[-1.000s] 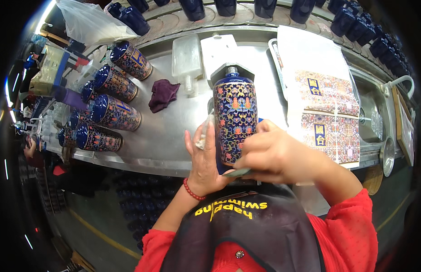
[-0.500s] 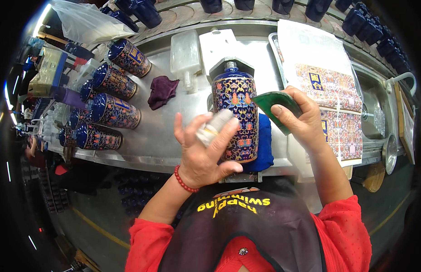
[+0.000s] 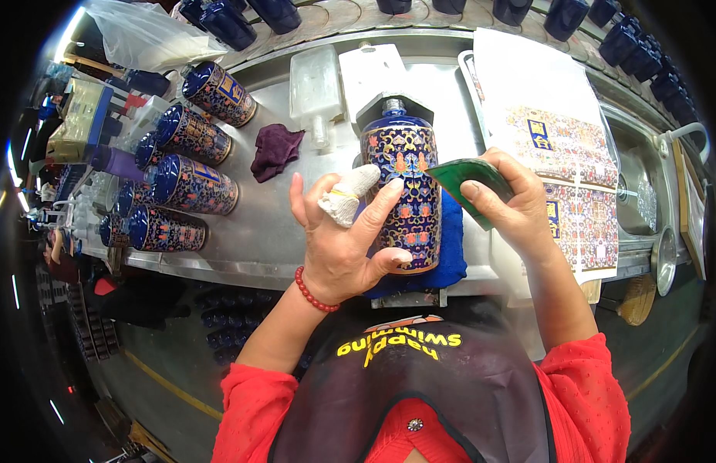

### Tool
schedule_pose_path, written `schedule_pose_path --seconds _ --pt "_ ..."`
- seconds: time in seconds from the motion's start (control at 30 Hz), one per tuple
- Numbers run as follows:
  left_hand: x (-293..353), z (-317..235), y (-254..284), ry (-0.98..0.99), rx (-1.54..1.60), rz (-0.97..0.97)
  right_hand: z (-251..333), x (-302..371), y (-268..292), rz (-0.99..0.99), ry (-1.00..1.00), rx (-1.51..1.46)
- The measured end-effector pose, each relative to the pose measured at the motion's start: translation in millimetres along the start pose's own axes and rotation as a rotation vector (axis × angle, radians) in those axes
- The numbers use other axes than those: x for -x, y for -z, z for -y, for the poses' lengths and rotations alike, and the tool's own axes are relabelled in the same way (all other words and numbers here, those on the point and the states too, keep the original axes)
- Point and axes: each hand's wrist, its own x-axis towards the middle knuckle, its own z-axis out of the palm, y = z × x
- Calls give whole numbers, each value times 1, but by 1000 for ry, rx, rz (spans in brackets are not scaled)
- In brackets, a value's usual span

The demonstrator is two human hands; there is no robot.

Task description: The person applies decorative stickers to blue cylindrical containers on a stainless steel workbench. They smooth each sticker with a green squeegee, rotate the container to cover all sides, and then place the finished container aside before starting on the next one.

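A dark blue bottle [image 3: 400, 208] covered in a colourful floral decal lies in front of me, its threaded neck pointing away. My left hand [image 3: 342, 243] is over the bottle's left side with fingers spread, the index fingertip at the decal. White cloth [image 3: 346, 197] wraps one of its fingers. A green flat scraper [image 3: 470, 181] is pinched between the thumb and fingers of my right hand [image 3: 512, 201]; its corner is at the bottle's right edge. Under and beside the bottle shows a blue cloth [image 3: 452, 251].
Several decorated bottles [image 3: 196, 185] stand at the left. A purple rag [image 3: 277, 152] and a clear empty bottle [image 3: 317, 89] lie on the metal bench [image 3: 242, 231]. Decal sheets [image 3: 578, 216] are at the right, beside a sink [image 3: 634, 185]. Plain blue bottles [image 3: 512, 9] ride the conveyor behind.
My left hand has shifted slightly left, and its wrapped finger now shows sharply instead of blurred. The conveyor's blue bottles have moved right. The scraper and right hand have barely moved.
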Motion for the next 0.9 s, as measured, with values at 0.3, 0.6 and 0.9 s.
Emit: schedule_pose_path --seconds 0.3,0.6,0.9 --pt "-1 1 -1 46 98 -22 2 2 1 27 -35 -10" --pt "4 -7 -3 -71 -44 30 2 2 2 13 -10 16" --pt "1 -1 0 -251 -48 113 -4 5 4 -25 5 -4"
